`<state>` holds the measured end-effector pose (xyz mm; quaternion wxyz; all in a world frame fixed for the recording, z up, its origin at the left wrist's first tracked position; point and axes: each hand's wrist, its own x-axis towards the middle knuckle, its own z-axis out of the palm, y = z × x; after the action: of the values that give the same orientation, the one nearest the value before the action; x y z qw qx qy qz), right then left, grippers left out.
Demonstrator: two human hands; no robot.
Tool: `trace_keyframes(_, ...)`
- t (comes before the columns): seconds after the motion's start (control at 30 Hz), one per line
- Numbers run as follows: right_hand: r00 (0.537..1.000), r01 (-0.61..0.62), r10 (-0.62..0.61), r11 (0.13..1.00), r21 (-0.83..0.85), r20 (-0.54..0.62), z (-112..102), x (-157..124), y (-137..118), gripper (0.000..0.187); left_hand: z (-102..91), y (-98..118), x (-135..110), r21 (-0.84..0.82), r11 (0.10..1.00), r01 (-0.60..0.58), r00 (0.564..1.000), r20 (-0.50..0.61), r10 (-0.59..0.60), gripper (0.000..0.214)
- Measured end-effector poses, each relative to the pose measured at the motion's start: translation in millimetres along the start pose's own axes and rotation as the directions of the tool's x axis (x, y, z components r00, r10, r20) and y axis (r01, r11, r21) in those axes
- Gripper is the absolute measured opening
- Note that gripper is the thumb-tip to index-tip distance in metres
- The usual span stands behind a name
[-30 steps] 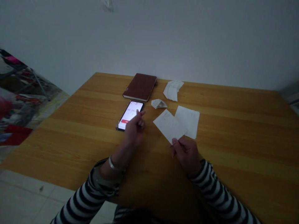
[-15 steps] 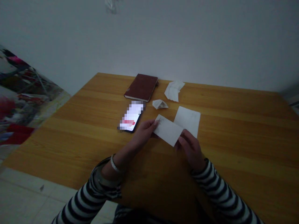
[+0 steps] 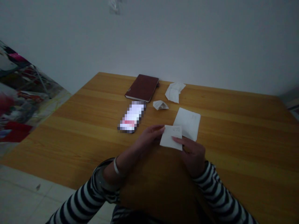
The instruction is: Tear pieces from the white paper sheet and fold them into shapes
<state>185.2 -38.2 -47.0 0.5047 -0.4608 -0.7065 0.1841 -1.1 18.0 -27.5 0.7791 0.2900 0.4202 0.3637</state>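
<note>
Paper (image 3: 171, 141) is gripped by both hands. A pale wall (image 3: 210, 40) fills the back, with the table (image 3: 233, 140) against it; the held paper is over the table's middle. Lying on the wood, going down in size, are a closed notebook (image 3: 143, 88), a phone (image 3: 132, 116) with its screen lit, a second sheet (image 3: 188, 123), a fanned pile of slips (image 3: 174, 92) and a small folded piece (image 3: 160, 105).

The step in hand looks to be handling one sheet between two hands — turning it or lining it up, I'd judge. A next move would call for a light, even pinch at the edges, so the paper does not crease. Whether it is doubled over I cannot tell.

Both forearms, in striped sleeves (image 3: 77, 202), reach in from the near side and angle toward each other. The left hand (image 3: 150, 137), below a bracelet (image 3: 116, 167), pinches the paper's upper left corner. The right hand (image 3: 193, 154) grips its right edge — one digit lies across the face, the others partly hidden
</note>
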Motion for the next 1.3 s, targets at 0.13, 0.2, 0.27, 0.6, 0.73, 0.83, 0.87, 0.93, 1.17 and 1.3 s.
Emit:
trace_keyframes(0.13, 0.995, 0.091, -0.089, 0.995, -0.048, 0.035, 1.0, 1.7, 0.0, 0.026, 3.9, -2.7, -2.9, -0.009, 0.998, 0.055, 0.992, 0.117, -0.053, 0.028)
trace_keyframes(0.2, 0.997, 0.056, -0.056, 0.998, -0.013, 0.044, -1.5, 4.7, 2.8, 0.028, 2.4, -0.2, -4.0, -0.003, 0.998, 0.064, 0.991, 0.115, -0.064, 0.027)
trace_keyframes(0.27, 0.998, -0.040, 0.037, 0.998, 0.056, 0.042, -3.6, 7.7, 6.2, 0.025, -0.2, 2.9, -4.6, 0.019, 0.997, 0.074, 0.988, 0.134, -0.076, 0.028)
trace_keyframes(0.6, 0.863, -0.467, 0.503, 0.827, 0.314, -0.043, 3.5, 10.1, 1.6, 0.028, 5.7, -4.8, -6.3, 0.160, 0.987, -0.024, 0.970, 0.244, -0.016, 0.047)
trace_keyframes(0.73, 0.842, -0.458, 0.528, 0.808, 0.372, -0.110, 6.0, 8.0, -4.3, 0.030, 13.8, -13.6, -8.9, 0.180, 0.912, -0.369, 0.929, 0.099, 0.357, 0.050)
trace_keyframes(0.83, 0.853, -0.423, 0.499, 0.831, 0.360, -0.150, 7.6, 6.5, -9.2, 0.030, 17.8, -13.6, -11.5, 0.282, 0.855, -0.435, 0.900, 0.102, 0.425, 0.029)
trace_keyframes(0.87, 0.857, -0.417, 0.493, 0.835, 0.360, -0.151, 8.5, 5.5, -10.6, 0.029, 18.7, -13.0, -12.3, 0.319, 0.850, -0.420, 0.905, 0.078, 0.418, 0.023)
trace_keyframes(0.93, 0.857, -0.425, 0.500, 0.823, 0.376, -0.124, 11.1, 2.9, -12.4, 0.026, 20.0, -11.9, -13.4, 0.348, 0.863, -0.367, 0.920, -0.003, 0.392, 0.018)
trace_keyframes(1.17, 0.854, -0.449, 0.520, 0.767, 0.457, -0.033, 19.3, -1.8, -10.2, 0.022, 19.3, -18.6, -11.6, 0.091, 0.955, -0.283, 0.946, -0.135, 0.293, 0.023)
trace_keyframes(1.3, 0.857, -0.449, 0.513, 0.794, 0.409, -0.057, 19.9, -1.4, -9.6, 0.024, 21.7, -21.7, -11.6, 0.068, 0.960, -0.272, 0.937, -0.208, 0.281, 0.022)
